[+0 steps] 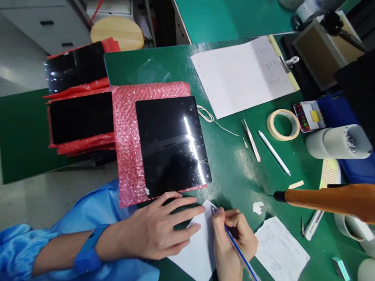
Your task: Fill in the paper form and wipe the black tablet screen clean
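Note:
Fingers spread, my left hand lies flat over the left side of a small white paper on the green table. A blue strap circles that wrist. My right hand is closed around a blue ballpoint pen, whose tip touches or hovers just over the paper's upper part; I cannot tell which. Beyond my left hand, a glossy black panel rests on pink bubble wrap. To the right of my right hand lies a torn sheet with writing.
Farther back are a clipboard with papers, tape roll, tweezers and white pen. An orange tool juts in from the right. More black panels in red wrap sit left, near a wooden stool.

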`<state>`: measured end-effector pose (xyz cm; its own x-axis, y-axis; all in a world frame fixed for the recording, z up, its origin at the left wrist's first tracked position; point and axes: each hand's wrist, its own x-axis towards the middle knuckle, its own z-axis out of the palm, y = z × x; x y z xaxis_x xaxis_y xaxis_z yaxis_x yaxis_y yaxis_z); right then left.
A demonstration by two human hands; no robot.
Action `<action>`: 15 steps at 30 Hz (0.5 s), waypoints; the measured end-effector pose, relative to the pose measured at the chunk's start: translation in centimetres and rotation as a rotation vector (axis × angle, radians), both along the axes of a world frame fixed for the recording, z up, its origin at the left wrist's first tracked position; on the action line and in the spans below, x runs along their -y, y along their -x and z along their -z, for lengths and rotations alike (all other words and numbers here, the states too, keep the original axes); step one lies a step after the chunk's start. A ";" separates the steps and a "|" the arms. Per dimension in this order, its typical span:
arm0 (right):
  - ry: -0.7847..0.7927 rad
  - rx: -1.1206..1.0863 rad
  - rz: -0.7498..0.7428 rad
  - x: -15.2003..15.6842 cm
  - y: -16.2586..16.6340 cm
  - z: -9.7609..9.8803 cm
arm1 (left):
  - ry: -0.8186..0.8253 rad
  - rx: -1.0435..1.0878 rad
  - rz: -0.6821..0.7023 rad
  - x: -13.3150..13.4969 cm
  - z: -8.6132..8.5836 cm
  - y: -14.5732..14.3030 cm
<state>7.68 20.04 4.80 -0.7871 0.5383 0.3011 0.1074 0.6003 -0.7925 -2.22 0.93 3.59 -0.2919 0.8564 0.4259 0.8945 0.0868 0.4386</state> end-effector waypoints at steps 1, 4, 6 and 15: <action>0.003 -0.005 -0.001 0.0 0.0 0.1 | -0.002 0.000 0.000 0.0 0.0 0.0; 0.010 -0.011 -0.008 0.0 0.0 0.2 | -0.001 0.003 -0.003 -0.1 0.0 0.0; 0.010 -0.014 -0.012 0.1 0.0 0.1 | 0.001 0.009 0.000 0.0 0.1 -0.1; 0.004 -0.014 -0.020 0.0 0.1 -0.1 | -0.015 0.016 0.003 0.0 0.0 -0.1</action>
<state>7.62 20.07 4.91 -0.7937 0.5236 0.3097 0.0845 0.5990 -0.7963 -2.09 0.96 3.57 -0.2963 0.8509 0.4338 0.8876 0.0777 0.4540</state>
